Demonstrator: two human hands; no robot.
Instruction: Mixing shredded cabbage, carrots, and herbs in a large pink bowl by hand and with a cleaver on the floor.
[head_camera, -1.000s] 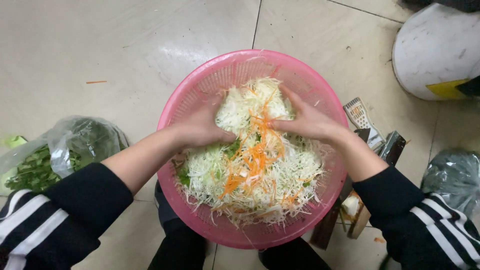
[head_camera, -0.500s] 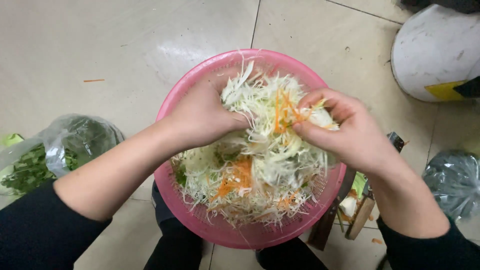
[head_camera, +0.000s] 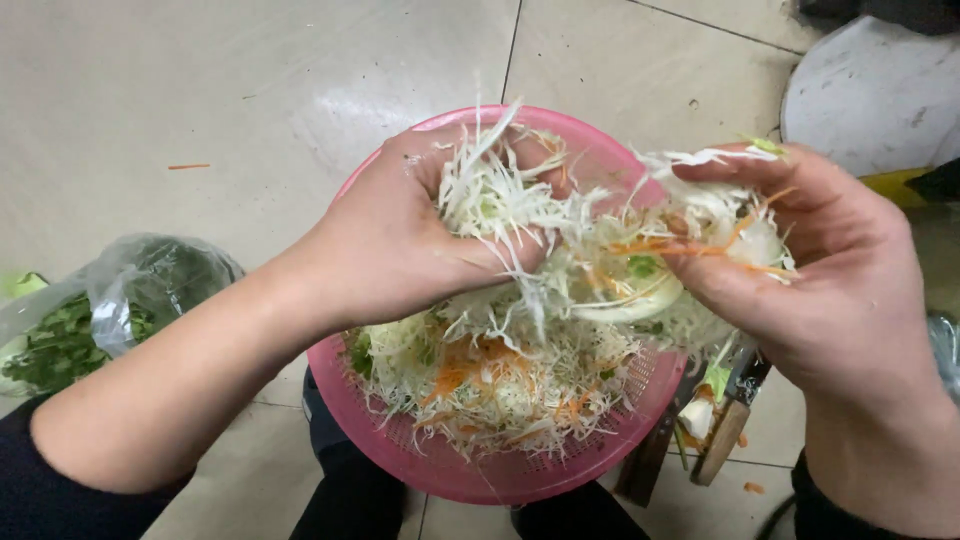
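Lifting higher than half a second ago, both hands have risen clear of the heap and now hold their load above the pink colander (head_camera: 500, 480), where earlier they were lower, close against the pile. Out to the left of the grip a clear bag of green leaves (head_camera: 120, 310) lies on the tiled floor (head_camera: 200, 90). The left hand (head_camera: 400, 240) is curled around a clump of shredded cabbage and carrot (head_camera: 520, 210), fingers pressed into it. The strands hang as a loose bridge running roughly side to side between the two hands, ends drooping down to the heap below. The right hand (head_camera: 830, 270) cups the other end, fingers half spread, palm turned inward. Below and right of it a knife (head_camera: 735, 425) lies on the floor.
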